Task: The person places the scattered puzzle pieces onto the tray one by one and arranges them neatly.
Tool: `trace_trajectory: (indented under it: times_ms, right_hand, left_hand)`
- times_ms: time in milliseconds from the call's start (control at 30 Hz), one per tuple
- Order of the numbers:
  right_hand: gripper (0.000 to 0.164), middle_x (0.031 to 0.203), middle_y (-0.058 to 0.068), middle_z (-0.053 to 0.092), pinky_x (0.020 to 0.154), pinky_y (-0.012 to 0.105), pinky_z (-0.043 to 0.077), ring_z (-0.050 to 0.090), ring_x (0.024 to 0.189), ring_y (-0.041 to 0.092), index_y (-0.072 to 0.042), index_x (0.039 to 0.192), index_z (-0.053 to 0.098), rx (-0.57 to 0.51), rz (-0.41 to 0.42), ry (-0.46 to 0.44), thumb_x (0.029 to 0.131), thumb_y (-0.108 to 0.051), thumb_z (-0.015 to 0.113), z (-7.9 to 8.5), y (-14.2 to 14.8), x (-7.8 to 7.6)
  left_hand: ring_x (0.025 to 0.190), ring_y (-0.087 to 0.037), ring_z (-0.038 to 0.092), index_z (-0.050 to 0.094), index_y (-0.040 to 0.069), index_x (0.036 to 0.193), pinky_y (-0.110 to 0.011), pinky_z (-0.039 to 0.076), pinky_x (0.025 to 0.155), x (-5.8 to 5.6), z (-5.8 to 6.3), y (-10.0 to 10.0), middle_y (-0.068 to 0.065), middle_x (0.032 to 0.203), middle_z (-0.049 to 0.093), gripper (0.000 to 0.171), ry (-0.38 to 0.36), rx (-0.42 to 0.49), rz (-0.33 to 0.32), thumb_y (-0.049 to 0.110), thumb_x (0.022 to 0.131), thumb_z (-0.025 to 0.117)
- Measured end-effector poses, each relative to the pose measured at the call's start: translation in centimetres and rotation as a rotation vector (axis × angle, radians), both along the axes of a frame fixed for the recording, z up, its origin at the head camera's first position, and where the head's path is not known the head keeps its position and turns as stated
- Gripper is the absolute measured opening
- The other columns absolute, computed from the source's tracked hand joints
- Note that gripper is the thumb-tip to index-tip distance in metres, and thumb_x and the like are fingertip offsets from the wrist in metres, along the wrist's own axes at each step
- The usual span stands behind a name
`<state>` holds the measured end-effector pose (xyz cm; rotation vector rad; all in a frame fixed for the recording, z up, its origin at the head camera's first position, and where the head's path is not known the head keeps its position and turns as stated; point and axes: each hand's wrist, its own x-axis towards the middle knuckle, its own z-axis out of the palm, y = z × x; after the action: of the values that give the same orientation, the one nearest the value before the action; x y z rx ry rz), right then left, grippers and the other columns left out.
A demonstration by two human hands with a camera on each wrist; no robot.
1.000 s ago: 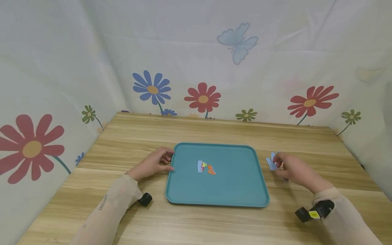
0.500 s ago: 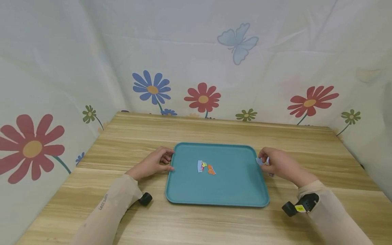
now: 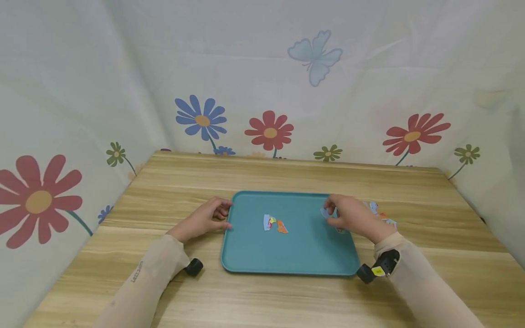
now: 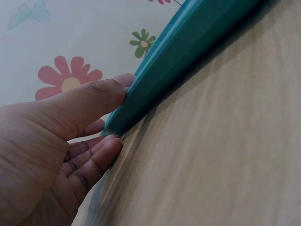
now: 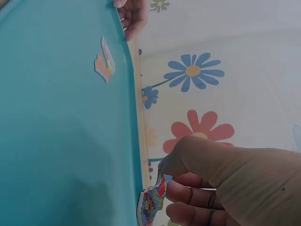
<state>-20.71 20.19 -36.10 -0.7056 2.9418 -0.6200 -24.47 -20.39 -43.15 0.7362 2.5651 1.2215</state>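
1. The wooden table [image 3: 254, 300] is the broadest thing before me, and everything I'm working with sits on it.
2. The teal tray [image 3: 287, 255] lies flat on it, between my hands.
3. My left hand [image 3: 207, 221] rests at the tray's left rim, thumb and fingertips touching it, fingers loosely bent and not wrapped round it.
4. My right hand [image 3: 348, 216] is over the tray's right side, pinching a printed piece between thumb and fingers.
5. Several loose pieces [image 3: 383, 215] lie on the table right of the tray, partly hidden by my right arm.
6. That printed piece [image 5: 151, 205] is in the air; I judge this to be the carrying-in step. The next move calls for lowering it flat, its printed side up.
7. On the tray sit a pale-blue-edged piece [image 3: 267, 222] and an orange piece [image 3: 282, 227], side by side; I can't tell whether they interlock.
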Motion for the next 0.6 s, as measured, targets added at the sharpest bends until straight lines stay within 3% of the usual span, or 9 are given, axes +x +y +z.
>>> trace_trajectory:
  times_ms: [167,600]
  right_hand:
    - [0.021,0.085,0.006,0.062,0.05,0.02,0.046,0.052,0.05,0.004,0.001,0.101,0.06,-0.025,0.014,-0.017,0.082,-0.005,0.066,-0.7,-1.4,-0.5]
    - [0.02,0.083,0.001,0.062,0.057,0.021,0.045,0.052,0.06,0.005,-0.006,0.099,0.062,0.029,0.025,-0.005,0.081,-0.013,0.069,-2.2,-4.4,-1.1]
  left_hand:
    - [0.102,-0.019,0.055,0.048,0.0,0.134,-0.028,0.053,0.088,-0.2,-0.3,-0.1,-0.014,0.12,0.054,0.067,0.012,0.005,-0.005,0.023,0.08,0.079]
    - [0.101,-0.019,0.055,0.047,-0.002,0.134,-0.026,0.053,0.087,-0.3,-0.5,-0.1,-0.014,0.12,0.054,0.068,0.008,0.014,-0.007,0.023,0.08,0.079]
